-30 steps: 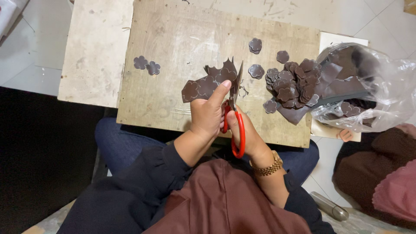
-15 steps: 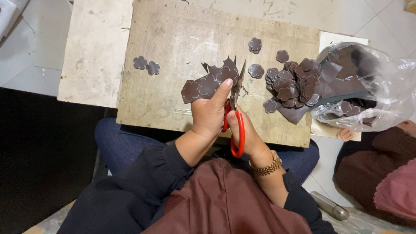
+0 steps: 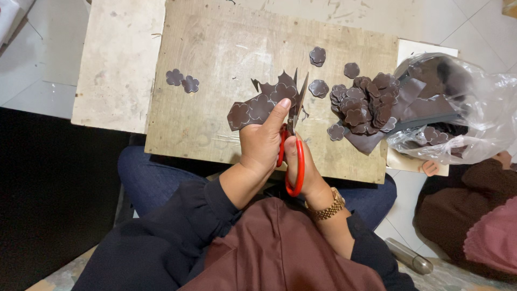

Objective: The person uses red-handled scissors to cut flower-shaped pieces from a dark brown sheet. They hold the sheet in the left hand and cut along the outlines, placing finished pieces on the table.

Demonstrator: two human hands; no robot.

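**Cutting flower shapes from brown sheet, seated at the board**

Left hand [image 3: 262, 141]: clenched on the brown sheet strip [image 3: 258, 105], thumb lying on top and pointing toward 12 o'clock. The strip carries outlined flower shapes and runs from my thumb toward 10 o'clock, raised just above the wooden board [image 3: 215, 64].

Right hand [image 3: 301, 167]: fingers through the red loops of the scissors [image 3: 293, 145], gripping them. Blades point to 12 o'clock and sit against the right edge of the strip, just beside my left thumb. Blade gap is narrow; I cannot tell whether the blades are fully closed. Gold watch [image 3: 327, 207] on the right wrist.

Surroundings: pile of cut flower pieces [image 3: 366, 105] at 3 o'clock of the scissors, near but apart. One loose flower [image 3: 318, 55] at 12 o'clock and a pair of flowers [image 3: 182, 81] well apart at 10 o'clock, on the board's left edge. Clear plastic bag [image 3: 474, 118] holding more brown pieces at far 3 o'clock, touching the pile. The board rests across my knees and a pale counter [image 3: 118, 59].
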